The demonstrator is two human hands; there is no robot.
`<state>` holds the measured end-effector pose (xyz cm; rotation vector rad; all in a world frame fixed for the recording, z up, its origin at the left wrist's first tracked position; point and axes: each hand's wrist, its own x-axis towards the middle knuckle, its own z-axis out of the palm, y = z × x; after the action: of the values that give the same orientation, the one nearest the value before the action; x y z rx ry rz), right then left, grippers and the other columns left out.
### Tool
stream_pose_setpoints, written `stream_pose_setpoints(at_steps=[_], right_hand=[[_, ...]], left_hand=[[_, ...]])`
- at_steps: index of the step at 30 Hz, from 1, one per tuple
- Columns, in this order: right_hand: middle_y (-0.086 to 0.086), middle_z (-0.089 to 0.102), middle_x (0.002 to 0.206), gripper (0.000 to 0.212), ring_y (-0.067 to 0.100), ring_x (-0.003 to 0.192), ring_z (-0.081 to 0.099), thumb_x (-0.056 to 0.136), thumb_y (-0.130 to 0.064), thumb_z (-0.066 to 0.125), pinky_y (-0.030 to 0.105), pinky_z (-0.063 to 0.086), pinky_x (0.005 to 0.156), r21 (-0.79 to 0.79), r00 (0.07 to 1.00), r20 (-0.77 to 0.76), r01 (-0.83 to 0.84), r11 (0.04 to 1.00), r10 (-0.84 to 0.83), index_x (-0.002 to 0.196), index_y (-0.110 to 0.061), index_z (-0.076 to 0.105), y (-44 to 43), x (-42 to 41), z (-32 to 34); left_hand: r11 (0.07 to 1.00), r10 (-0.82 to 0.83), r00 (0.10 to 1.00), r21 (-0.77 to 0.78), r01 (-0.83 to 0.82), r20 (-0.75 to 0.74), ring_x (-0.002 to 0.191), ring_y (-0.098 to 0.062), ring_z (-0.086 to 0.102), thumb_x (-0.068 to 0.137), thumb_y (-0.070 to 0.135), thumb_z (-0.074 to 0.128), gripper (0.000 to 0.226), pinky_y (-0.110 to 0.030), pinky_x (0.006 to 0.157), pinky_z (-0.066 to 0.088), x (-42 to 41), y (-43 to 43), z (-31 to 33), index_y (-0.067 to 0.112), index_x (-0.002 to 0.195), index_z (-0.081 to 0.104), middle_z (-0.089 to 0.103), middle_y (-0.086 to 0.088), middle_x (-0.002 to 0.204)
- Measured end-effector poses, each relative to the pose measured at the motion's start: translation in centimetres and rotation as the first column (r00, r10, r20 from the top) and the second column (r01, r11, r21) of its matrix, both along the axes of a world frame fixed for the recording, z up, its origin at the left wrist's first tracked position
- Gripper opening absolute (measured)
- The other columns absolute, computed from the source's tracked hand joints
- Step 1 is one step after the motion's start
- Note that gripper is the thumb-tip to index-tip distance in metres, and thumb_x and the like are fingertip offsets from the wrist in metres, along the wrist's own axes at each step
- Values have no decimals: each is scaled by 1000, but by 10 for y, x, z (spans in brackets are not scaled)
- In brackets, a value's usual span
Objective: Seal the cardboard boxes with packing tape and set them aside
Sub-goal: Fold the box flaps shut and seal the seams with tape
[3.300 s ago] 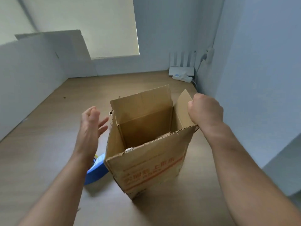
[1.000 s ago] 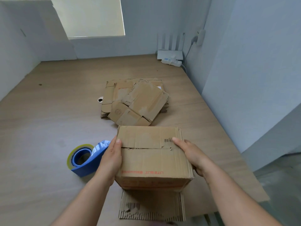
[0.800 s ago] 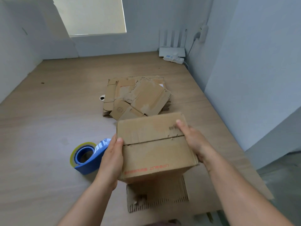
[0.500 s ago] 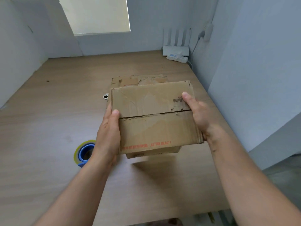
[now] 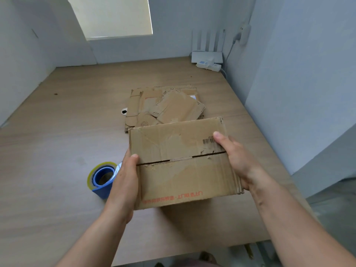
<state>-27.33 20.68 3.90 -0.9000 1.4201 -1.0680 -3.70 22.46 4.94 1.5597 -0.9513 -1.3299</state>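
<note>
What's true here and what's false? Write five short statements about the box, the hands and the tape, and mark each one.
1. The left hand and right hand hold the cardboard box at opposite sides. True.
2. Fresh tape covers the seam between the top flaps. False: the seam shows as a dark open slit, with only torn old residue around it.
3. The tape roll lies on the table, left of the box. True.
4. The flattened cardboard lies nearer the person than the box. False: it lies beyond the box.
5. The right hand holds the tape roll. False: it grips the box's right edge.
</note>
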Motion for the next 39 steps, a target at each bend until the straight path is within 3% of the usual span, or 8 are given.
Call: stream_pose_setpoints(at_steps=[4, 8, 16, 21, 28, 32, 36, 39], right_hand=[[9, 71, 108, 54, 28, 97, 69, 85, -57, 58, 45, 56, 83, 80, 991, 127, -56, 995, 45, 120, -16, 61, -14, -5, 4], [12, 72, 105, 44, 23, 90, 71, 94, -47, 47, 34, 59, 71, 107, 940, 309, -185, 977, 144, 116, -13, 65, -22, -7, 9], [13, 69, 113, 53, 23, 95, 68, 94, -53, 42, 36, 55, 81, 64, 916, 375, -181, 981, 144, 120, -13, 64, -40, -6, 7], [10, 74, 85, 47, 18, 70, 71, 96, -50, 40, 24, 54, 58, 291, 947, 283, -236, 927, 152, 100, -12, 68, -30, 1, -30], [16, 70, 109, 48, 25, 93, 69, 94, -49, 44, 37, 53, 83, 216, 948, 293, -193, 957, 125, 117, -12, 64, -15, 6, -65], [16, 69, 111, 50, 28, 99, 68, 95, -50, 43, 36, 55, 81, 168, 965, 212, -190, 967, 153, 119, -11, 63, -14, 8, -70], [8, 69, 113, 67, 25, 106, 65, 78, -68, 53, 43, 50, 95, 124, 991, 35, -133, 983, 130, 118, -16, 64, -16, 13, -67], [0, 66, 120, 93, 19, 111, 62, 63, -92, 46, 47, 45, 101, 51, 981, -98, -164, 985, 168, 123, -22, 60, -24, 16, -65]], left_hand=[[987, -87, 976, 117, 111, -199, 79, -23, 70, 93, 50, 44, 36, -37, 62, 54, 8, -23, 4, 24, 106, 65, 74, -5, 89], [969, -140, 910, 137, 207, -390, 86, -24, 72, 87, 58, 45, 51, -35, 68, 53, 15, -37, -4, 21, 117, 63, 73, -9, 104], [970, -113, 911, 155, 188, -396, 74, -23, 72, 87, 61, 45, 50, -32, 59, 54, 11, -49, 0, 21, 107, 67, 74, -8, 93], [878, -27, 963, 455, 151, -269, 81, -33, 65, 76, 69, 55, 63, -43, 74, 49, 17, -33, -32, 15, 107, 64, 73, -16, 81], [920, 50, 934, 381, 95, -354, 72, -27, 70, 85, 56, 55, 45, -37, 64, 49, 19, -21, -59, 19, 110, 61, 74, -13, 82], [939, 37, 974, 340, 43, -225, 73, -25, 69, 94, 44, 50, 33, -35, 60, 50, 18, -24, -48, 22, 116, 57, 72, -10, 88], [995, -103, 959, 28, 99, 264, 132, -19, 37, 102, 36, 38, 52, -35, 103, 31, 12, -27, -39, 44, 149, 18, 31, 10, 149], [975, -209, 906, 7, 222, 369, 141, -15, 25, 97, 43, 45, 59, -28, 107, 25, 15, -24, -40, 40, 150, 18, 20, 11, 156]])
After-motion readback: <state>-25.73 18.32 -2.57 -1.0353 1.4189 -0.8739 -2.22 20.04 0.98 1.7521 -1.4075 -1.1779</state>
